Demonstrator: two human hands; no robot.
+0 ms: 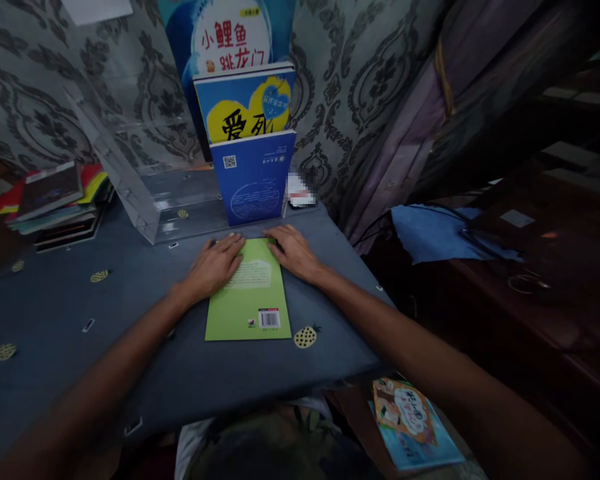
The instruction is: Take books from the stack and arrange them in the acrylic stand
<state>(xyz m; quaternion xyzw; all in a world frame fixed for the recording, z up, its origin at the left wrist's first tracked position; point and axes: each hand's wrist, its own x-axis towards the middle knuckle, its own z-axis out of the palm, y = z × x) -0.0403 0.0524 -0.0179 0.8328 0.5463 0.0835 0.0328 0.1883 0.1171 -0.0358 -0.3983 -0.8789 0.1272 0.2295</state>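
Note:
A green book (250,303) lies back cover up on the grey-blue tablecloth (130,313), its barcode toward me. My left hand (216,265) rests flat on the book's upper left part, fingers stretched out. My right hand (294,250) lies at the book's upper right corner, fingers curled over its far edge. Just beyond the hands, a blue book (254,177) stands upright in a clear acrylic stand (145,193), with a blue-and-yellow book (245,103) and a taller picture book (230,37) behind it.
A stack of books (55,200) lies at the table's back left. Patterned wallpaper and a purple curtain (405,133) close the back. A blue cloth (430,230) lies on dark furniture at right. A colourful book (410,420) lies below the table's front edge.

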